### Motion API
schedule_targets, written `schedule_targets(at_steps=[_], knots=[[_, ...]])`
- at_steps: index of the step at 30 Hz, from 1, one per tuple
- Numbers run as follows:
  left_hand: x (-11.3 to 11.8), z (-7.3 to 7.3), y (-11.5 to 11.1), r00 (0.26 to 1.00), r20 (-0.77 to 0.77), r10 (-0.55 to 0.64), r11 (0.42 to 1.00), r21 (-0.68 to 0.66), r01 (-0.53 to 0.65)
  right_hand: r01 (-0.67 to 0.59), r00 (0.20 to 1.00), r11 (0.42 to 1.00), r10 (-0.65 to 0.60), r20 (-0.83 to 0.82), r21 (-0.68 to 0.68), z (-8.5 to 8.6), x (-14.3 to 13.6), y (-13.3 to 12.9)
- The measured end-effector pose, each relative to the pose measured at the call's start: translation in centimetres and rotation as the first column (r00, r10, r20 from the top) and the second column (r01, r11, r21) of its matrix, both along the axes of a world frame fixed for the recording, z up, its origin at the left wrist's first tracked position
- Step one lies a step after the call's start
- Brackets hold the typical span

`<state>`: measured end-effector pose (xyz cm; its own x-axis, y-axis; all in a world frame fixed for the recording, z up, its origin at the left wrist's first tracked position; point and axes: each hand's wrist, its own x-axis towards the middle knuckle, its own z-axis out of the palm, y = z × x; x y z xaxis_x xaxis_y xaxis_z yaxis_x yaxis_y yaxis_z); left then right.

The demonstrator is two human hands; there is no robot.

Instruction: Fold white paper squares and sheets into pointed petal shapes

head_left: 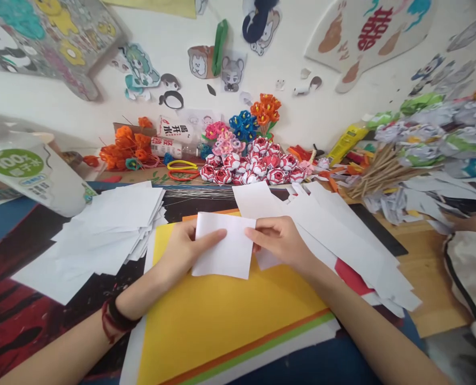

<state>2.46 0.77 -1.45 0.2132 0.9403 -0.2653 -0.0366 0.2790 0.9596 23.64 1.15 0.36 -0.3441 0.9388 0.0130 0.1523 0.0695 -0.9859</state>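
Note:
Between my two hands is a folded white sheet of paper (224, 254), raised over a stack of coloured paper with a yellow sheet (206, 315) on top. My left hand (192, 240) grips its left side, thumb lying across the front and fingers behind. At the right edge, my right hand (280, 238) pinches the sheet between thumb and fingers. To the left lies a fanned pile of white paper squares (105, 230). On the right are long white paper strips (338, 240), close to my right forearm.
Red-and-white paper flowers (258, 163) and orange flowers (123, 147) line the back by the wall. A large white bottle (37, 171) leans at the left. Wooden sticks (376, 171), wrapped flowers (430, 139) and a yellow tube (347, 143) lie at the right.

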Motion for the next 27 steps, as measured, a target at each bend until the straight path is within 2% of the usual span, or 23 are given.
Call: schedule_targets(at_steps=[6, 11, 15, 19, 27], knots=[[0.05, 0.2, 0.06, 0.993, -0.122, 0.007, 0.999, 0.031, -0.004, 0.093, 0.995, 0.995, -0.094, 0.032, 0.029, 0.29, -0.08, 0.02], [0.11, 0.49, 0.15, 0.988, -0.154, 0.008, 1.0, 0.03, -0.003, 0.057, 0.997, 0.998, -0.058, 0.056, 0.018, 0.52, 0.19, 0.13], [0.03, 0.07, 0.19, 0.987, -0.156, 0.029, 0.998, 0.061, -0.019, 0.034, 0.998, 0.999, -0.035, 0.06, 0.01, 0.46, 0.4, 0.21], [-0.05, -0.35, 0.19, 0.987, -0.16, 0.034, 0.997, 0.071, -0.023, 0.032, 0.997, 0.999, -0.033, 0.069, 0.009, 0.35, 0.47, 0.21], [0.03, -0.06, 0.12, 0.985, -0.17, 0.031, 0.997, 0.077, -0.018, 0.042, 0.997, 0.999, -0.044, 0.068, 0.028, 0.24, 0.49, 0.15]])
